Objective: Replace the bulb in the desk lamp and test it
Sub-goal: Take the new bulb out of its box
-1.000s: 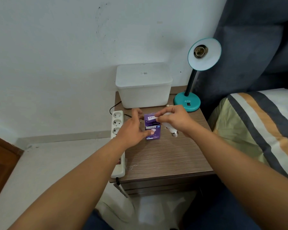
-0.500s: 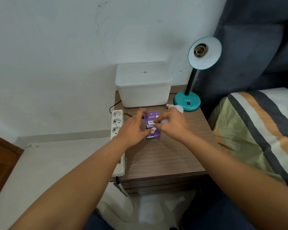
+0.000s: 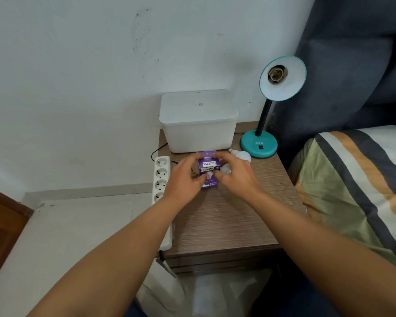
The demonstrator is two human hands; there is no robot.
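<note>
A teal desk lamp (image 3: 258,145) stands at the back right of the nightstand (image 3: 226,223), its shade (image 3: 286,88) tilted toward me and its socket (image 3: 277,74) bare. My left hand (image 3: 184,181) grips a small purple bulb box (image 3: 208,165) from the left. My right hand (image 3: 237,177) is against the box's right side, and the round end of a white bulb (image 3: 225,169) shows between its fingers. A second white bulb (image 3: 242,155) lies on the tabletop beside the lamp base.
A white lidded storage box (image 3: 198,122) sits at the back of the nightstand. A white power strip (image 3: 161,177) runs along its left edge. A bed with a striped cover (image 3: 352,179) is close on the right, dark fabric behind it.
My right hand moved left and brought its bulb up against the purple box; the bulb's screw base is now hidden. The second bulb beside the lamp base came into view.
</note>
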